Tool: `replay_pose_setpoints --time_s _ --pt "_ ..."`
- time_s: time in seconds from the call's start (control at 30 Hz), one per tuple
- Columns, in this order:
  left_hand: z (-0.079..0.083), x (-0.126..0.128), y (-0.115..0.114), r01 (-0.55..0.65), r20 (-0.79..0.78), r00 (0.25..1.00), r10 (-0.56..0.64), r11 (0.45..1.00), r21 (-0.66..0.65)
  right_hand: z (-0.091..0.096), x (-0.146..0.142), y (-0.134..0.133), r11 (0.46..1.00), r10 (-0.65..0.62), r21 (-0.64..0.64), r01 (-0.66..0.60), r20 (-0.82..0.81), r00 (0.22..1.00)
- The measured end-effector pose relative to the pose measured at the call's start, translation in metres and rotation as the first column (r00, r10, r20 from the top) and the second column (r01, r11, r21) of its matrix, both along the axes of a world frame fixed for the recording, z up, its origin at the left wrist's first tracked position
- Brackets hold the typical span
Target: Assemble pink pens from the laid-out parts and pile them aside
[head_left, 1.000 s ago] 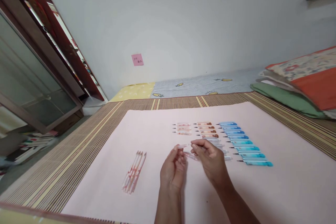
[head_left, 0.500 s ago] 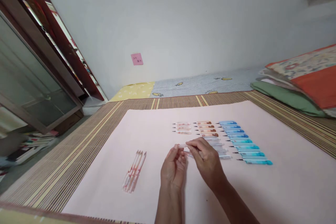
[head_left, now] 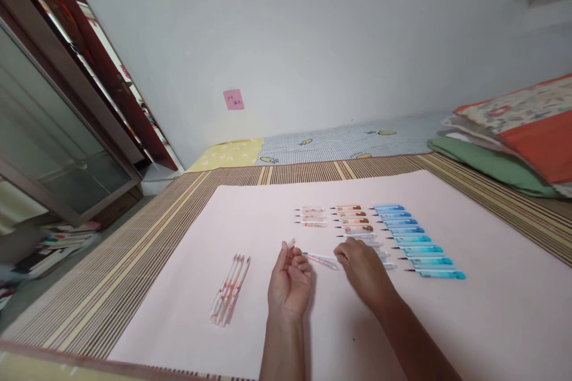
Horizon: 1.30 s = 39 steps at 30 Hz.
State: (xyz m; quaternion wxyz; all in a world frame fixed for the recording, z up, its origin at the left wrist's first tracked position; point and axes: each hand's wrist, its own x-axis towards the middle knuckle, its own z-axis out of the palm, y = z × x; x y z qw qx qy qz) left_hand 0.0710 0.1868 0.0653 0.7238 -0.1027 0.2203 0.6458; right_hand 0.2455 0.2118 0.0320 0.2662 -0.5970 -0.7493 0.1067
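Note:
My left hand point(head_left: 289, 281) is raised a little above the pink sheet point(head_left: 187, 286), its fingers pinched on a small pale pen cap point(head_left: 291, 243) that sticks up from the fingertips. My right hand point(head_left: 364, 268) lies low to its right, fingers closed on the end of a thin pink-and-clear pen point(head_left: 319, 259) that rests on the sheet with its tip pointing left. Beyond the hands lie short rows of pink pens point(head_left: 310, 216), brown pens point(head_left: 353, 218) and blue pens point(head_left: 415, 241). A row of clear pens point(head_left: 378, 245) is partly hidden behind my right hand.
A small bundle of pink-white pens point(head_left: 230, 289) lies on the sheet to the left. The sheet covers a striped mat point(head_left: 111, 268). Folded pillows point(head_left: 513, 143) are stacked at the right, a glass-door cabinet point(head_left: 58, 131) stands at the left, and a pink note point(head_left: 233, 99) is on the wall.
The two hands were together holding one pen. They have pulled apart: the left now has only the cap, and the right has lowered the pen body onto the sheet.

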Motion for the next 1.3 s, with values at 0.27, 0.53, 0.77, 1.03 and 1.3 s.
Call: replay_pose_setpoints --time_s 0.27,0.53,0.77,1.03,1.3 --pt "0.005 -0.01 0.0 -0.056 -0.161 0.986 0.046 0.997 -0.056 -0.002 -0.013 0.008 1.0 -0.019 -0.01 0.022 0.229 0.973" --pt "0.002 -0.007 0.002 -0.063 -0.16 0.986 0.053 0.996 -0.058 0.032 0.001 -0.004 0.999 -0.03 -0.041 0.003 -0.677 0.735" --pt "0.003 -0.002 0.002 -0.067 -0.188 0.981 0.053 0.995 -0.071 0.059 0.008 -0.015 0.999 -0.02 -0.003 0.035 -0.872 0.489" --pt "0.002 0.001 0.001 -0.049 -0.242 0.969 0.036 0.998 -0.049 0.058 0.004 -0.019 0.996 -0.032 0.018 0.087 -0.836 0.547" --pt "0.003 0.007 -0.001 -0.091 -0.333 0.94 0.075 0.995 -0.032 0.054 0.0 -0.02 1.0 -0.022 -0.006 0.03 -0.827 0.562"
